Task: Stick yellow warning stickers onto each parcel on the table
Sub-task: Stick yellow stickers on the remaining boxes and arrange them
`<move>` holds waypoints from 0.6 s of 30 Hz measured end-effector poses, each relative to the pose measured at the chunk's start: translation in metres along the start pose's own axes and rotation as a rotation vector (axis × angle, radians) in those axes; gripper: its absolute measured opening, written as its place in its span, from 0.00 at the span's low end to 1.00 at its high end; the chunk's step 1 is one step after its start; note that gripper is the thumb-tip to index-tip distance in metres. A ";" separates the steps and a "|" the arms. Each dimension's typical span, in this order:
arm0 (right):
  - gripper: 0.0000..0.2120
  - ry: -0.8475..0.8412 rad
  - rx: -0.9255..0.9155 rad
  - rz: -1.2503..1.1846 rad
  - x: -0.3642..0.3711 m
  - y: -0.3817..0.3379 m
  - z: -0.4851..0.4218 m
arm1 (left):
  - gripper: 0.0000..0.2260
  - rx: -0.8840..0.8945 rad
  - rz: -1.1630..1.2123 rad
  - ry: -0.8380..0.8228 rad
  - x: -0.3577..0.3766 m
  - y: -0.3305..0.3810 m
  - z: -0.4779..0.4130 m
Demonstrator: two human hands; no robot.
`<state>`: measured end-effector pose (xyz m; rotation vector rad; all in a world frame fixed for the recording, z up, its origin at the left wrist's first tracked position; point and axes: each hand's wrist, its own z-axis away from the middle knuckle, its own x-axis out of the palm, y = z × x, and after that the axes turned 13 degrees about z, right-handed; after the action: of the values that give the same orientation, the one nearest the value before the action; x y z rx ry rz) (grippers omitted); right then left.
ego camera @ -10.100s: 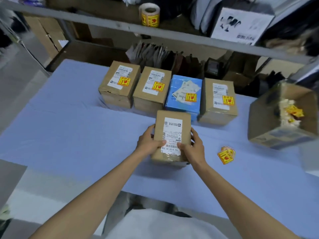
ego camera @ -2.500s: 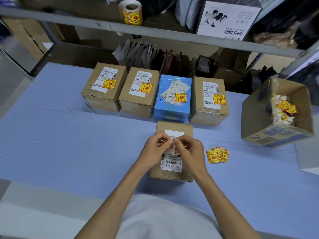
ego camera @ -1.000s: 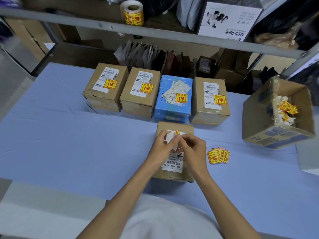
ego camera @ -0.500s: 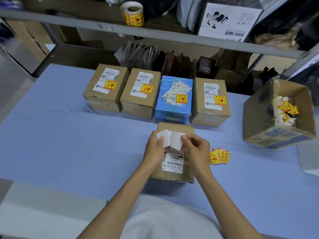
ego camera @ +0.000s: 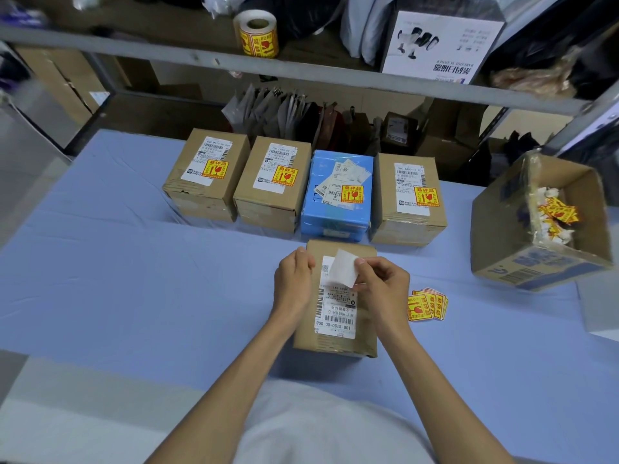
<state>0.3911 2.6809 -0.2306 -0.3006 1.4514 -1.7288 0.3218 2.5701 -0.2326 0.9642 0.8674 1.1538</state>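
Hands above a brown parcel (ego camera: 336, 339) at the near middle of a table (ego camera: 134, 279). The left hand (ego camera: 293, 279) sits at the parcel's left edge, fingers curled; whether they hold anything cannot be told. The right hand (ego camera: 382, 289) pinches a white square (ego camera: 342, 272), printed side hidden, over the shipping label (ego camera: 336, 313). This parcel has no yellow sticker. Likely trouble: held by one edge, the thin piece could curl onto the fingers, or land crooked across the barcode. Just right lies a fanned stack of yellow stickers (ego camera: 427, 304). The table wears a pale blue cover, faintly creased. Along its far side, four parcels (ego camera: 234, 169) already carry stickers; at far right, an open carton (ego camera: 502, 236) holds scraps. Above runs a shelf (ego camera: 335, 75) with a sticker roll (ego camera: 258, 35)
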 end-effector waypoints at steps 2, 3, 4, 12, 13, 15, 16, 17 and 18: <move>0.06 0.005 0.004 0.006 0.001 -0.002 -0.002 | 0.08 -0.056 0.009 -0.011 0.000 -0.001 -0.001; 0.06 0.007 0.006 0.010 0.001 -0.002 -0.003 | 0.09 -0.077 0.018 -0.020 -0.001 -0.001 -0.001; 0.06 0.007 0.006 0.012 0.001 -0.003 -0.005 | 0.11 -0.087 0.031 -0.038 -0.002 -0.001 -0.001; 0.07 0.005 0.002 -0.007 0.003 -0.002 -0.003 | 0.16 0.051 0.030 0.001 -0.003 0.001 0.004; 0.07 0.006 0.003 -0.003 0.003 -0.002 -0.003 | 0.14 0.072 0.023 0.015 -0.005 0.002 0.005; 0.06 0.011 0.011 -0.003 0.003 -0.002 -0.004 | 0.11 0.090 0.003 0.035 -0.008 0.005 0.004; 0.06 0.016 0.018 0.000 0.003 -0.003 -0.004 | 0.12 0.094 -0.014 0.048 -0.009 0.006 0.004; 0.06 0.021 0.024 0.006 0.004 -0.003 -0.003 | 0.14 0.111 -0.027 0.052 -0.009 0.006 0.005; 0.07 0.029 0.028 0.014 0.005 -0.004 -0.003 | 0.16 0.150 -0.042 0.039 -0.008 0.006 0.006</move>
<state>0.3845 2.6797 -0.2293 -0.2510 1.4454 -1.7478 0.3235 2.5620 -0.2239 1.0435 1.0121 1.0865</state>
